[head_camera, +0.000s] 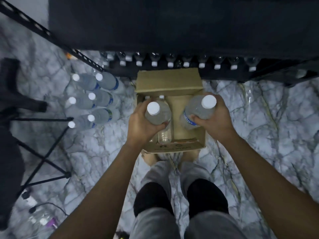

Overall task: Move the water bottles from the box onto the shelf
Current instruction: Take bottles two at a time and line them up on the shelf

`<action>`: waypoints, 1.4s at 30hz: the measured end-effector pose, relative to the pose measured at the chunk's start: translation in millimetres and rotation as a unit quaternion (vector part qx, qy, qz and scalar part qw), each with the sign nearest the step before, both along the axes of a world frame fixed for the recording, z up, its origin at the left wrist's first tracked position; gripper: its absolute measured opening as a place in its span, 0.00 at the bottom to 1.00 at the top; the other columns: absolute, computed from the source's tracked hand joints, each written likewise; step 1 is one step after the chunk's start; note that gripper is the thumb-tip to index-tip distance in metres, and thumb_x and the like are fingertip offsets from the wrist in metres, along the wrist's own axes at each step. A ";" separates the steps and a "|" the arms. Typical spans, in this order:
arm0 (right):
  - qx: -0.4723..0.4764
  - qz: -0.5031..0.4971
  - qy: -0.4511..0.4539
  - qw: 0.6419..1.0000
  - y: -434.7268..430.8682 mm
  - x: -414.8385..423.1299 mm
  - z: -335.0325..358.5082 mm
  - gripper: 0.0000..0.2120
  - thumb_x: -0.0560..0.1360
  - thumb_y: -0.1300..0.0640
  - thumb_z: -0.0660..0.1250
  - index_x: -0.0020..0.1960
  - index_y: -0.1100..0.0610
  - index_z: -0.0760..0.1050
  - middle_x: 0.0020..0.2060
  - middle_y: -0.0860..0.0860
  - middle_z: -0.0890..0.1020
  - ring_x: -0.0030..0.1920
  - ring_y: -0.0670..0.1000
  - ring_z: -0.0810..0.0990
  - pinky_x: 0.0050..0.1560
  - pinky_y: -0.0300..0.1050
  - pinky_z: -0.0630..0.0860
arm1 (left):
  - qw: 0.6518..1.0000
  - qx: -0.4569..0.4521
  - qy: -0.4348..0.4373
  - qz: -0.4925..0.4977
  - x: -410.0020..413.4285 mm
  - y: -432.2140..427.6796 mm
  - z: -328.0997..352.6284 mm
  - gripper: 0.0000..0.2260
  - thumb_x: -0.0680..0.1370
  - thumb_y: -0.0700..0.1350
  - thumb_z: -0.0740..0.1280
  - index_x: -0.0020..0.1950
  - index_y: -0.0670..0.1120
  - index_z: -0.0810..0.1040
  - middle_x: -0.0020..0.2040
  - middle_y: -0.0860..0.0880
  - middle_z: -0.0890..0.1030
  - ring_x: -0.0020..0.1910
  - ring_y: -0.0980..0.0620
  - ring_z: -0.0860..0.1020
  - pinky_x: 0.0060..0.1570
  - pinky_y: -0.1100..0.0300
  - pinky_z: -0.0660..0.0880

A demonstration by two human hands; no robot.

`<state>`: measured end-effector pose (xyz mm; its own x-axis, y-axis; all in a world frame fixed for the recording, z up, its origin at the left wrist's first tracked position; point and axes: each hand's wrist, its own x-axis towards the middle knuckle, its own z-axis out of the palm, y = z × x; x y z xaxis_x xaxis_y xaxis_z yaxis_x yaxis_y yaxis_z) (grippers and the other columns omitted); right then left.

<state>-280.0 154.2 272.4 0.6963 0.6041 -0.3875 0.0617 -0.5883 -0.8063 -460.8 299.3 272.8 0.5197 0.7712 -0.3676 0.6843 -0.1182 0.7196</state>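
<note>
Clear plastic water bottles are sitting one in each grip as I'm watching: left hand [143, 125] clasping one [157, 114], right hand [214, 116] clasping another [198, 111], above the cardboard box [169, 81].

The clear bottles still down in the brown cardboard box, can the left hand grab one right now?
Probably not yet. The left hand already grips a clear white-capped bottle directly above the bottles still in the brown cardboard box; it looks full.

Clear bottles [158, 116] carry white caps [153, 108] and what looks like a blue label [189, 120]; the box [168, 81] is plain brown, the floor [259, 109] white marble with grey veins, the shelf [172, 23] black.
</note>
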 end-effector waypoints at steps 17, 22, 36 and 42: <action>0.082 0.008 -0.145 0.986 37.4 -3.7 351.1 0.31 0.59 0.57 0.82 0.59 0.51 0.73 0.54 0.50 0.79 0.55 0.51 0.78 0.55 0.46 0.76 | 0.985 0.121 -0.118 -0.040 -4.8 46.8 326.4 0.36 0.58 0.53 0.84 0.64 0.54 0.77 0.59 0.56 0.82 0.57 0.56 0.79 0.57 0.59 0.77; 0.121 0.017 -0.162 0.979 39.3 0.2 416.6 0.29 0.60 0.56 0.82 0.54 0.45 0.70 0.53 0.50 0.80 0.53 0.50 0.79 0.54 0.47 0.77 | 0.978 0.148 -0.148 -0.023 1.6 53.2 381.3 0.36 0.58 0.53 0.84 0.64 0.52 0.79 0.55 0.55 0.83 0.55 0.56 0.80 0.53 0.63 0.76; 0.178 -0.017 -0.137 0.974 50.0 27.8 515.6 0.20 0.59 0.61 0.82 0.44 0.48 0.77 0.39 0.43 0.84 0.39 0.40 0.84 0.40 0.39 0.79 | 0.968 0.187 -0.166 -0.035 31.0 69.3 504.6 0.25 0.58 0.54 0.83 0.52 0.57 0.79 0.43 0.61 0.82 0.43 0.62 0.81 0.38 0.69 0.74; 0.247 -0.012 -0.163 0.955 65.8 58.6 592.0 0.19 0.58 0.63 0.82 0.44 0.51 0.80 0.38 0.44 0.86 0.39 0.43 0.85 0.39 0.39 0.81 | 0.955 0.183 -0.232 -0.032 58.5 92.0 582.5 0.20 0.58 0.52 0.83 0.46 0.57 0.81 0.41 0.62 0.85 0.39 0.64 0.83 0.43 0.55 0.83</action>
<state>-221.4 220.0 864.4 0.7478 0.6388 0.1810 0.3487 -0.1458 -0.9258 -402.3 391.3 855.3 0.6122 0.7644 0.2023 0.2837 -0.4511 0.8462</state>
